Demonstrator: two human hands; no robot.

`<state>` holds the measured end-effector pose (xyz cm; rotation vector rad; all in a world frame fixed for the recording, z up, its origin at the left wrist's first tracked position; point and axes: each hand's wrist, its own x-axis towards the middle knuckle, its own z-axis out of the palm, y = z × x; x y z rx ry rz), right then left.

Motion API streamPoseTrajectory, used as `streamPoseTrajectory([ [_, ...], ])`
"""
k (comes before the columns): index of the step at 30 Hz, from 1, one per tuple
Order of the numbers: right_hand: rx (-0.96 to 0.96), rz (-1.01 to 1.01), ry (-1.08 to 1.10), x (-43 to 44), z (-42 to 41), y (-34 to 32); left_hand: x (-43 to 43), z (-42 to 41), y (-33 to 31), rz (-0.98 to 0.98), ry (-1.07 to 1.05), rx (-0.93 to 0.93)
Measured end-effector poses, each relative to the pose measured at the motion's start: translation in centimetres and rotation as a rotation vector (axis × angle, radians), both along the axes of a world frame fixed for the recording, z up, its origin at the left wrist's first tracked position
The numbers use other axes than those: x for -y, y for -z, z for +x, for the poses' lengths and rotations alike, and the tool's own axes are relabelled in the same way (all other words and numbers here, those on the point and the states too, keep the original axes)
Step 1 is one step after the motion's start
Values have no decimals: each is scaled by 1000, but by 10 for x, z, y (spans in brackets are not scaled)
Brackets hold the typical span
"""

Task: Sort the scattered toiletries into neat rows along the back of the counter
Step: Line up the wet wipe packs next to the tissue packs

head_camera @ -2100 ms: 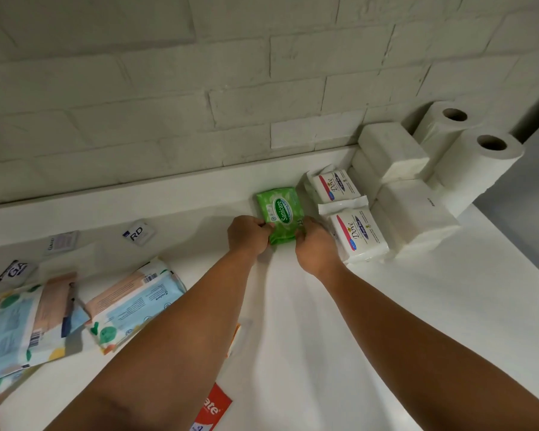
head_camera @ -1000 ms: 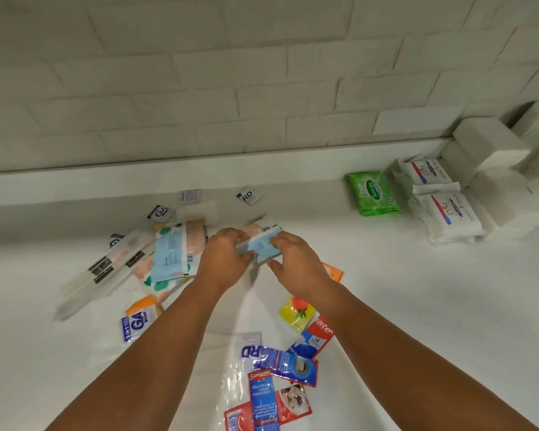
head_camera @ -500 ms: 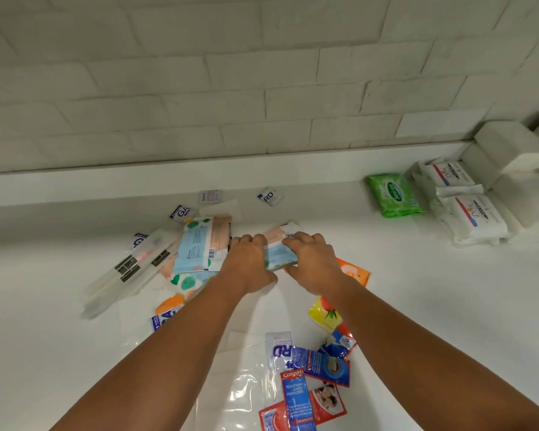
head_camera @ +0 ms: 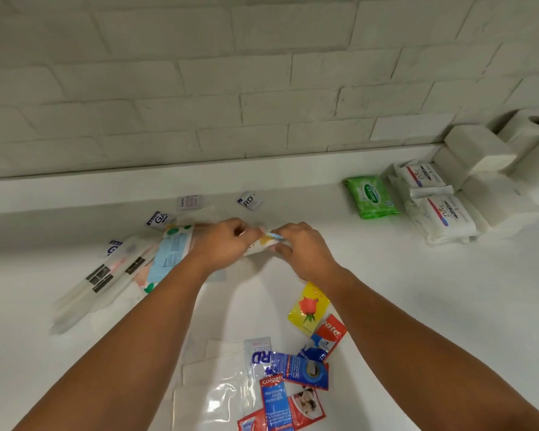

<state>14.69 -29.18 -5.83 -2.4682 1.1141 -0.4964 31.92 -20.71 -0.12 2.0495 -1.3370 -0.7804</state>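
Both hands grip one wipes pack (head_camera: pixel 263 243) with a pale blue, white and yellow print, lifted edge-on just above the middle of the white counter (head_camera: pixel 433 306). My left hand (head_camera: pixel 223 244) holds its left end and my right hand (head_camera: pixel 299 248) holds its right end. A green Sanicare wipes pack (head_camera: pixel 371 197) lies by the back ledge at the right, next to two white Dove packs (head_camera: pixel 442 214). Another blue-and-white wipes pack (head_camera: pixel 168 256) lies left of my hands, partly under my left forearm.
Folded tissue stacks (head_camera: pixel 476 150) and toilet rolls (head_camera: pixel 532 132) stand in the back right corner. Small sachets (head_camera: pixel 249 200) lie near the ledge. Clear toothbrush packs (head_camera: pixel 97 284) lie at the left. Colgate sachets (head_camera: pixel 280 396), a yellow rose sachet (head_camera: pixel 308 306) and clear bags lie in front.
My hands left the green pack by the Dove packs, moved left to the scattered pile, took hold of the blue-and-white wipes pack and have tipped it up on edge.
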Motion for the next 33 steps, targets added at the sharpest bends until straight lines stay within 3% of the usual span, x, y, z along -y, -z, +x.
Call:
streamPoseTrajectory([
  [5,177,259,121,13,-20,-12,9,0,-10,-150,-49,-246],
  [9,571,712,129,18,-39,-22,28,-10,4,-238,-136,-543],
  [16,788,865,310,40,-62,-5,56,-66,41,-45,-102,-663],
  [21,547,723,424,67,-81,16,88,-87,61,14,-210,-644],
  [26,135,287,376,78,-101,31,121,-94,77,81,-248,-559],
  [30,-18,8,287,83,-109,39,146,-100,79,73,-200,-394],
  [33,-25,-133,277,86,-108,45,156,-103,81,90,-206,-302],
])
